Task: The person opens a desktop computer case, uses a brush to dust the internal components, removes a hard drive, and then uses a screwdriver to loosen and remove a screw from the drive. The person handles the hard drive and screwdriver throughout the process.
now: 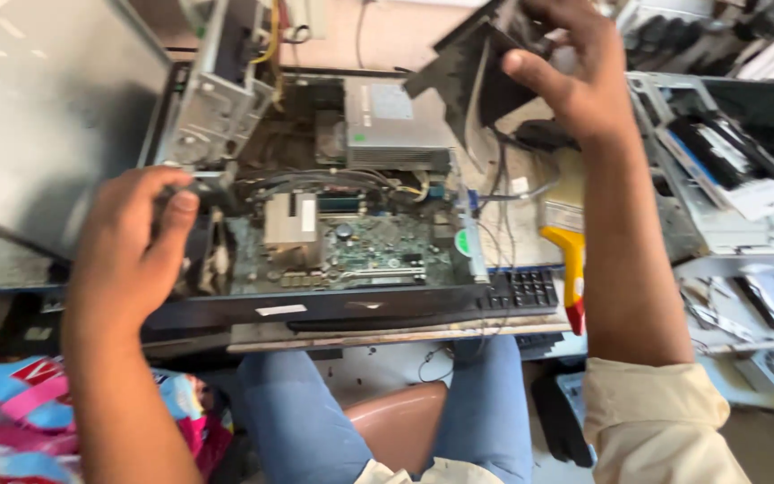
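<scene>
Cluttered workbench bears an opened computer case [333, 224], green motherboard [360, 255] exposed.

A cluttered workbench [387, 339] is seen across the middle of the frame, with a pale wall [387, 36] behind it at the top. A brown seat [396, 421] is seen at the bottom centre, and bright cloth [11, 403] is bunched at the lower left. Even, soft light is cast throughout.

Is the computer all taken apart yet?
Not yet. The computer case is already open, so the green board shows. The right hand holds a black part lifted above it; the left hand grips the case's left edge. The silver box, heatsink and cables are inside.
</scene>
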